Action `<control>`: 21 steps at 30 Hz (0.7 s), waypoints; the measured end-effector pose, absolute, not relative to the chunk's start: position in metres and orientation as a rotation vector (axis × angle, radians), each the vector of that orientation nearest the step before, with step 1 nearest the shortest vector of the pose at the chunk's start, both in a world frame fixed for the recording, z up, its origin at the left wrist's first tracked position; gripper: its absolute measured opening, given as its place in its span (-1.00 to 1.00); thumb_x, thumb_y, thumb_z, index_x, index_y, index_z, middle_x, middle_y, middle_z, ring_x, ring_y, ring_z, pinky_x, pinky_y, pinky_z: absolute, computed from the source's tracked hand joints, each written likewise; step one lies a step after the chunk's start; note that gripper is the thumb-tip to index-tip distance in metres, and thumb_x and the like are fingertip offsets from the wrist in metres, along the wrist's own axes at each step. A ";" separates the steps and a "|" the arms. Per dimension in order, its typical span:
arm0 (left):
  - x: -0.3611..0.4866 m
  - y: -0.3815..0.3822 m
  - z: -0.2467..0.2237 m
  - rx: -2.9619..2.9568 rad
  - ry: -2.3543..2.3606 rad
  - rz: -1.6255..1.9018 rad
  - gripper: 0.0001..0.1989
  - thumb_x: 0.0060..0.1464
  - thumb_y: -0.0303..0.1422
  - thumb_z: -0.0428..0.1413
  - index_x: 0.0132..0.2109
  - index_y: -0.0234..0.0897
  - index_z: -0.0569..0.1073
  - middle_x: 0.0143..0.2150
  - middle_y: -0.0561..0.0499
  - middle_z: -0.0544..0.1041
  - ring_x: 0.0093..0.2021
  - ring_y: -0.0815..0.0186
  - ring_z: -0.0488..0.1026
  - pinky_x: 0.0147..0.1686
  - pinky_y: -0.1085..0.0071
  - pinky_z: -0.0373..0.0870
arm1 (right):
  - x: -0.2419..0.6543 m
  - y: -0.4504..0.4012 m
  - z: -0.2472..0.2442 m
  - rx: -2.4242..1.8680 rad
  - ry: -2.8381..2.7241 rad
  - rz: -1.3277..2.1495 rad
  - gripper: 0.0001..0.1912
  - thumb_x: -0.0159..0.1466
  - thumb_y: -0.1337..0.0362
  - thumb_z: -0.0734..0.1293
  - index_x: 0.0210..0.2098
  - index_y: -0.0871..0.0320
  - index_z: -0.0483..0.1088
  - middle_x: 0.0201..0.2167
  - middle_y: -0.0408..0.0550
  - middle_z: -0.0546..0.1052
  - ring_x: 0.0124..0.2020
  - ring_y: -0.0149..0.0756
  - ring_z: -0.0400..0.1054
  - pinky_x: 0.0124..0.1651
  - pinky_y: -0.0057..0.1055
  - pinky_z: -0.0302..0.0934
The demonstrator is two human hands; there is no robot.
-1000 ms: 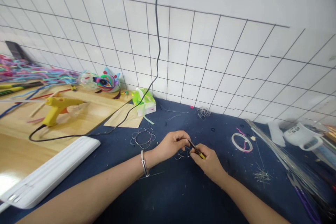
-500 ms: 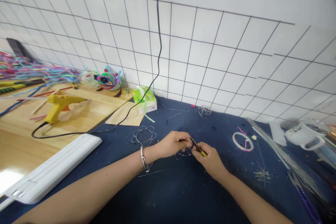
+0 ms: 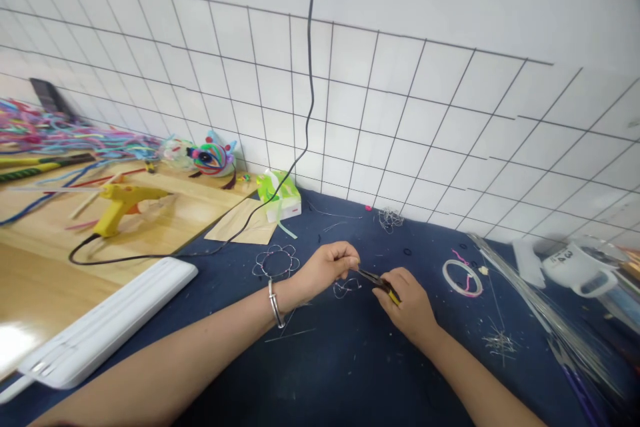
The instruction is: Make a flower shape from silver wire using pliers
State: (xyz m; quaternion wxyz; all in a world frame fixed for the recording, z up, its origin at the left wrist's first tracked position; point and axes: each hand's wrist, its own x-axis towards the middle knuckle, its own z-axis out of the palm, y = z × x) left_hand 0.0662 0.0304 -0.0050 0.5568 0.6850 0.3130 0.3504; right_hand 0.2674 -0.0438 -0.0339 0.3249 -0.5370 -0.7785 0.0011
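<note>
My left hand (image 3: 327,269), with a silver bangle at the wrist, pinches a thin wire at the middle of the dark blue mat. Below its fingertips hangs a small looped wire piece (image 3: 347,287) with tiny beads. My right hand (image 3: 407,299) is wrapped round yellow-handled pliers (image 3: 385,285), whose dark jaws point left and reach close to my left fingertips. Whether the jaws touch the wire is too small to tell. Left of my left hand lies a flower-shaped wire ring (image 3: 275,261).
A yellow glue gun (image 3: 123,203) lies on the wooden board at left, near a long white case (image 3: 110,323). A tissue pack (image 3: 281,197) stands by the wall. At right are a tape ring (image 3: 463,278), wire bundle (image 3: 540,307) and white mug (image 3: 580,267).
My right hand has drawn the pliers slightly away from my left fingertips, and the looped wire piece shows more clearly. The whole view has shifted a little.
</note>
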 end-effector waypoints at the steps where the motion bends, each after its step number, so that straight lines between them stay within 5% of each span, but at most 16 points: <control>1: 0.065 0.031 -0.004 1.623 0.725 0.847 -0.85 0.04 -0.32 0.01 -0.36 -0.33 0.36 -0.54 0.13 0.31 -0.57 0.50 0.21 -0.54 0.57 0.15 | 0.269 -0.044 -0.033 -1.407 -2.076 -0.076 -0.82 0.21 0.20 0.22 -0.28 0.18 0.32 -0.37 -0.02 0.35 -0.28 -0.26 0.23 -0.18 -0.32 0.13; 9: 0.063 0.030 -0.001 1.752 0.730 0.849 -0.87 0.04 -0.36 0.00 -0.36 -0.33 0.38 -0.53 0.12 0.30 -0.54 0.49 0.23 -0.50 0.54 0.18 | 0.271 -0.047 -0.025 -1.459 -2.185 -0.402 -0.80 0.23 0.19 0.20 -0.28 0.19 0.33 -0.39 0.00 0.34 -0.31 -0.24 0.21 -0.22 -0.31 0.11; 21: 0.064 0.030 -0.003 1.849 0.766 0.828 -0.88 0.05 -0.38 -0.02 -0.36 -0.31 0.38 -0.53 0.12 0.31 -0.53 0.47 0.25 -0.51 0.55 0.19 | 0.270 -0.047 -0.024 -1.490 -2.236 -0.429 -0.79 0.24 0.17 0.19 -0.30 0.19 0.33 -0.40 -0.01 0.33 -0.33 -0.26 0.18 -0.24 -0.33 0.08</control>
